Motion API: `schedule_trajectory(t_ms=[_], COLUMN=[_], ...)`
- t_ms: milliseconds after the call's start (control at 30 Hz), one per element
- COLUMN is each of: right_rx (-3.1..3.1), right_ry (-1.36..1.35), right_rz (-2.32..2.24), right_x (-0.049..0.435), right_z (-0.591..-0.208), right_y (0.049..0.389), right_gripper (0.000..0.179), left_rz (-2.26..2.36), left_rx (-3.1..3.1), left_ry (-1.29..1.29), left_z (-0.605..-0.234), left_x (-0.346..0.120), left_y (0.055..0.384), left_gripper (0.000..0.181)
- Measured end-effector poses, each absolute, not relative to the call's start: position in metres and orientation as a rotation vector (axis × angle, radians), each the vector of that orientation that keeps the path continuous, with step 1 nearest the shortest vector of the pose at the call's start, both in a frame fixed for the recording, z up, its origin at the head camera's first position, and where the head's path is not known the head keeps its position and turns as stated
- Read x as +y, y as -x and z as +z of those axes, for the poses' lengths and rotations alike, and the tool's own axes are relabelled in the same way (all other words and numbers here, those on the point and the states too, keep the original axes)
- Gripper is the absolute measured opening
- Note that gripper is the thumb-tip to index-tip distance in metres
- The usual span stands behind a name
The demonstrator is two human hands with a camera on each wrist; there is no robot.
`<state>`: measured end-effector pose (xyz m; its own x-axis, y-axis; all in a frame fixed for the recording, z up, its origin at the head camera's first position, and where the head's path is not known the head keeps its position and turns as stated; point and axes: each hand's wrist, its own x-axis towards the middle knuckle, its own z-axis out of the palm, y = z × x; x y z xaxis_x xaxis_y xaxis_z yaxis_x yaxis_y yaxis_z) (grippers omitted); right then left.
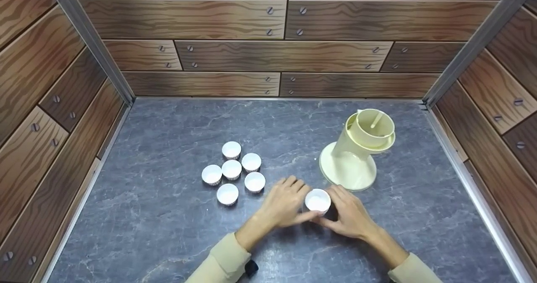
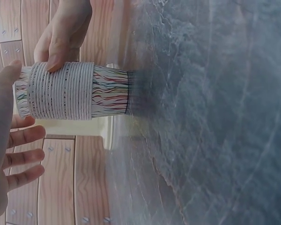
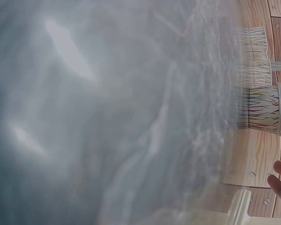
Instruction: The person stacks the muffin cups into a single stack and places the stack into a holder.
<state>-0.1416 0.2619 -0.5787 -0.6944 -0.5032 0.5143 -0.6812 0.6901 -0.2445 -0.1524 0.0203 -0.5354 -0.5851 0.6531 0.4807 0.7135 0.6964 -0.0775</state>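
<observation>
A tall stack of white paper baking cups (image 1: 317, 201) with thin coloured streaks stands on the table between my two hands. My left hand (image 1: 286, 202) has its thumb and forefinger round the top of the stack (image 2: 61, 91), its other fingers spread apart. On the opposite side, my right hand (image 1: 351, 214) grips the stack, its thumb (image 2: 57, 58) lying along the ridged rims. The right wrist view shows the lower part of the stack (image 3: 264, 110) and a few right fingertips (image 3: 280, 180) at the edge.
Several more white baking cups (image 1: 231, 170) stand grouped left of my hands. A cream plastic stand with a tilted round holder (image 1: 371, 128) is at the right, its round base (image 1: 350, 174) just beyond my right hand. Wood-patterned walls (image 1: 235, 19) enclose the dark marbled table (image 1: 159, 128).
</observation>
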Motion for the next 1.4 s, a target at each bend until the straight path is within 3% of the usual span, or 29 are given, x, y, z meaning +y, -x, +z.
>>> schedule_trajectory(t_ms=[1400], right_rx=[-2.496], right_ry=[-0.941], right_rz=[0.599], right_x=[0.2626], right_z=[-0.579], right_y=[0.1434], right_gripper=[0.065], left_rz=[-0.147], left_rx=[-2.435], left_ry=[1.055], left_z=[-0.5437], left_x=[0.0203], left_y=[0.1516], left_gripper=[0.064])
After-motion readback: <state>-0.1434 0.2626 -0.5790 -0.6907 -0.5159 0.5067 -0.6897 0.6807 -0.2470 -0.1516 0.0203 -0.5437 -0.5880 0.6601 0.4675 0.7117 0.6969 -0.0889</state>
